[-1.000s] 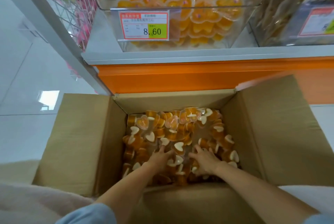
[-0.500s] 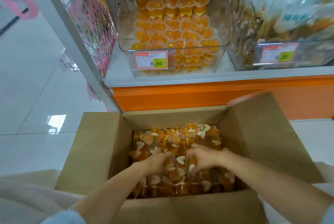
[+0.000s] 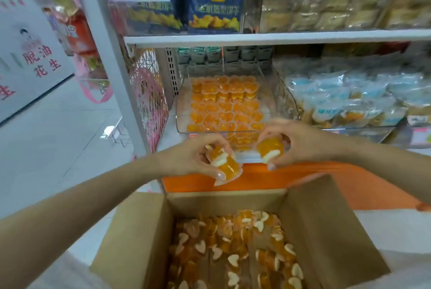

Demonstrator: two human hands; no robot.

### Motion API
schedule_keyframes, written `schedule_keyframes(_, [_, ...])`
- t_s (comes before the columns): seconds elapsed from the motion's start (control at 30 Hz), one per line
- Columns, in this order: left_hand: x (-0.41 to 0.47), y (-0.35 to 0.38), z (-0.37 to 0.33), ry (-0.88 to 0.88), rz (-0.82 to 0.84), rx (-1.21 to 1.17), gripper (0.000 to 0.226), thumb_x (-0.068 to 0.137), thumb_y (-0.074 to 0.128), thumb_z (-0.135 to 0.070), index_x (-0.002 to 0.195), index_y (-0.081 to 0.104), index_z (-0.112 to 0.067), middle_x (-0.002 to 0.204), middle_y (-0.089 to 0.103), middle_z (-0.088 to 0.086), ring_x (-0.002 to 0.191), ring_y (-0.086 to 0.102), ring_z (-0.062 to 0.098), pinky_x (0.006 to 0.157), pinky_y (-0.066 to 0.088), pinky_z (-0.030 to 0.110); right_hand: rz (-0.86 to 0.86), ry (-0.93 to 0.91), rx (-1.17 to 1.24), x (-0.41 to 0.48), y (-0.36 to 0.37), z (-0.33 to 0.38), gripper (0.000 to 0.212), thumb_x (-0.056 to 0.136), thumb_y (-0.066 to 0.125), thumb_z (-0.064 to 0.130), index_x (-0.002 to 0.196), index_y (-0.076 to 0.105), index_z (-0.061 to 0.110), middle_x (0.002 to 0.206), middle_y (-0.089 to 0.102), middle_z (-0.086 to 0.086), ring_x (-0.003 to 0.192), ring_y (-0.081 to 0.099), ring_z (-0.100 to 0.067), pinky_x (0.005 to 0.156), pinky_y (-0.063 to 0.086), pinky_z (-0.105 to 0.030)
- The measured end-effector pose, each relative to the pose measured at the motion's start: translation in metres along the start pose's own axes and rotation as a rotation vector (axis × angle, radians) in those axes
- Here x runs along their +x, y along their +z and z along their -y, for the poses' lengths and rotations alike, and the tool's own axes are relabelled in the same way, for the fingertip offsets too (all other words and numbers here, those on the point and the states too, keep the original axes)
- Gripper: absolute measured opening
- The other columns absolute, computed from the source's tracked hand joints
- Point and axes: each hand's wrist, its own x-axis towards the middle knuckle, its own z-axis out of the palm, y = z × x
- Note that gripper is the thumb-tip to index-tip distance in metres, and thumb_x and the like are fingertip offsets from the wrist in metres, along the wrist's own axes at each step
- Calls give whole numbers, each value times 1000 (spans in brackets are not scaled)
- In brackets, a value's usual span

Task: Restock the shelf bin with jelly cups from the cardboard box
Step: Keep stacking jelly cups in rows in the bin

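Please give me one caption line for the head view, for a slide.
Left hand and right hand hold orange jelly cups above the open cardboard box, in front of the clear shelf bin.

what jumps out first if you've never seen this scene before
The two hands raised mid-frame catch the eye first: the left hand grips a cluster of orange jelly cups, and the right hand holds a single cup. Behind them sits the clear shelf bin, partly filled with neat rows of the same cups. At the bottom, the open cardboard box holds a loose heap of boxed cups.
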Motion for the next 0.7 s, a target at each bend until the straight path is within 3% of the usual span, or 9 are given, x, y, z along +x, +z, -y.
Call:
schedule_keyframes(0.1, [32, -42, -18, -6, -101, 51, 35, 78, 72, -5, 103, 53, -21, 106, 51, -8, 75, 54, -5, 67, 46, 14, -179, 1, -16, 19, -36, -1, 39, 67, 81, 36, 96, 56, 47, 101, 48, 10, 86, 47, -2, 70, 38, -16])
schedule_keyframes(0.17, [58, -61, -19, -20, -162, 74, 34, 79, 71, -8, 104, 52, -20, 98, 46, -15, 78, 49, -2, 70, 45, 18, -273, 16, -9, 40, -49, -7, 38, 65, 82, 35, 97, 61, 42, 100, 48, 6, 87, 48, -5, 74, 38, -20])
schedule_keyframes(0.27, [99, -69, 2, -45, -218, 74, 32, 78, 72, -10, 100, 52, -20, 96, 46, -12, 89, 46, 11, 78, 42, 28, -343, 62, -131, 73, -52, -18, 42, 64, 83, 35, 101, 63, 31, 99, 45, 1, 93, 50, -14, 79, 40, -25])
schedule_keyframes(0.37, [128, -64, 26, -148, -222, 132, 34, 78, 74, -13, 102, 52, -20, 110, 48, -3, 98, 47, 15, 75, 43, 26, -299, 100, -261, 99, -42, -33, 49, 67, 81, 32, 112, 63, 20, 104, 39, -2, 101, 51, -21, 89, 42, -29])
schedule_keyframes(0.47, [146, -56, 46, -200, -209, 245, 37, 76, 76, -17, 105, 53, -22, 121, 49, 3, 110, 48, 23, 81, 43, 30, -232, 147, -386, 113, -35, -43, 53, 72, 75, 35, 121, 57, 25, 118, 40, -4, 113, 49, -26, 104, 36, -42])
schedule_keyframes(0.7, [163, -43, 47, -360, -191, 554, 65, 78, 72, -34, 134, 37, -31, 131, 34, 14, 112, 49, 35, 90, 43, 36, -89, 172, -641, 129, -28, -51, 59, 78, 70, 40, 132, 49, 29, 143, 35, 1, 129, 40, -22, 110, 18, -44])
